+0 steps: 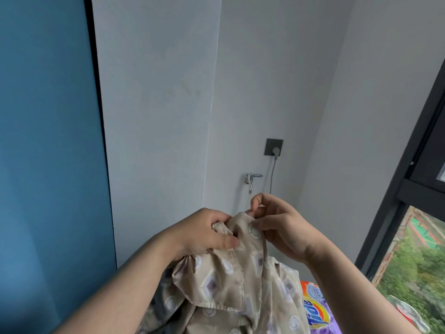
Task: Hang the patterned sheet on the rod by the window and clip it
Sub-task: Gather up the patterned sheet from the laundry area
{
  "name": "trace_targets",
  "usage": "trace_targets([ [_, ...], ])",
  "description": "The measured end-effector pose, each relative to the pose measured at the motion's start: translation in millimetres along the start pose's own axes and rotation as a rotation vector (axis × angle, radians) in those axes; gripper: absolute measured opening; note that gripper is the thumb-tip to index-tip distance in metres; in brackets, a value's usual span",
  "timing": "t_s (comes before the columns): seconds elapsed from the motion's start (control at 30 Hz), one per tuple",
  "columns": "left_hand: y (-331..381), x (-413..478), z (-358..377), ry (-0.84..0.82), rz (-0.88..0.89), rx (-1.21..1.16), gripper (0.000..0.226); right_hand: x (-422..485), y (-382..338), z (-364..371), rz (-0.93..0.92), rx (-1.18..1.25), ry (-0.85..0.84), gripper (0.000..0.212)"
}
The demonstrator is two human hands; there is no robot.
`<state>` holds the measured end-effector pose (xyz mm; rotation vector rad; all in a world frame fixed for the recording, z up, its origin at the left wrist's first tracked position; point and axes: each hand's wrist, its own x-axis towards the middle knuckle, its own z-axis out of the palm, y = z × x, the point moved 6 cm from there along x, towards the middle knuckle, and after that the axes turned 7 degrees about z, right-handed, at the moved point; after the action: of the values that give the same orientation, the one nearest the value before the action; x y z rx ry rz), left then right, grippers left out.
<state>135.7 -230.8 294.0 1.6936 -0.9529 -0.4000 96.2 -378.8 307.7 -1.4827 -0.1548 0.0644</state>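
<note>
Both hands are up in front of me, close together, and each is closed on the one patterned sheet (pixel 231 285) in view. My left hand (pixel 207 233) bunches a fold of it, fingers curled over the top and thumb pressed against the cloth. My right hand (pixel 277 225) pinches the sheet's top edge between thumb and fingertips, index finger hooked above. The sheet is beige with purple diamonds and pale rings, and it hangs from the two grips in loose folds down past the bottom of the view.

Behind the sheet, low on the right, I count one Tide detergent bag (pixel 313 309), partly covered by the cloth and my right forearm. Something silvery sits just right of that forearm; I cannot tell what it is.

On the grey wall (pixel 265 68) ahead there is one dark wall socket (pixel 273 147) with one plug in it and a grey cable (pixel 272 174) running down, and one chrome tap (pixel 251 178) just left of the cable. One blue panel (pixel 45 141) fills the left side. One dark-framed window (pixel 395 201) runs along the right, with greenery outside.
</note>
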Motion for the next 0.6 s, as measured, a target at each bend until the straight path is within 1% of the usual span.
trace_targets([
  [0.03,1.3,0.7,-3.9,0.042,0.003,0.034,0.018,-1.7,2.4,-3.5,0.010,-0.023,0.005,0.027],
  [0.07,1.9,1.0,-10.9,0.095,0.009,0.047,0.016,-4.5,6.4,-6.9,0.031,-0.042,-0.004,0.026],
  [0.13,5.6,-3.4,-30.3,0.211,0.011,-0.003,0.025,-13.8,21.0,-10.4,0.159,-0.112,-0.087,0.023],
  [0.2,7.6,-12.5,-57.6,0.364,0.024,-0.121,0.033,-29.4,47.6,-10.1,0.322,-0.316,-0.199,0.014],
  [0.23,7.5,-17.6,-73.5,0.449,0.020,-0.164,0.035,-36.7,61.8,-13.4,0.373,-0.401,-0.217,0.016],
  [0.27,6.3,-23.3,-90.1,0.522,0.001,-0.141,0.035,-42.6,73.4,-19.3,0.398,-0.424,-0.208,0.023],
  [0.3,6.2,-29.2,-106.5,0.573,-0.045,-0.015,0.032,-45.3,81.2,-27.4,0.407,-0.385,-0.164,0.033],
  [0.33,4.7,-34.6,-121.0,0.592,-0.129,0.217,0.025,-46.1,82.5,-34.8,0.401,-0.339,-0.103,0.042],
  [0.37,6.9,-39.2,-127.1,0.570,-0.211,0.483,0.020,-44.5,76.8,-41.1,0.366,-0.343,-0.024,0.049],
  [0.4,11.7,-41.0,-124.1,0.514,-0.250,0.712,0.026,-40.2,66.3,-45.3,0.306,-0.389,0.055,0.055],
  [0.43,16.0,-37.7,-112.5,0.450,-0.230,0.830,0.043,-35.5,51.1,-42.7,0.233,-0.456,0.111,0.056],
  [0.47,20.1,-31.0,-93.3,0.376,-0.162,0.849,0.059,-29.9,34.8,-34.6,0.163,-0.519,0.131,0.052],
  [0.5,22.6,-23.1,-67.7,0.279,-0.081,0.804,0.068,-24.3,19.8,-23.0,0.100,-0.574,0.125,0.044],
  [0.53,21.1,-15.8,-40.0,0.166,-0.027,0.701,0.070,-19.0,7.4,-10.6,0.045,-0.615,0.106,0.035],
  [0.57,17.1,-9.7,-14.2,0.062,-0.005,0.569,0.067,-15.2,-2.4,0.1,0.001,-0.643,0.098,0.025],
  [0.6,10.1,-6.4,4.4,-0.019,-0.007,0.437,0.058,-13.1,-9.3,8.8,-0.030,-0.666,0.096,0.019],
])
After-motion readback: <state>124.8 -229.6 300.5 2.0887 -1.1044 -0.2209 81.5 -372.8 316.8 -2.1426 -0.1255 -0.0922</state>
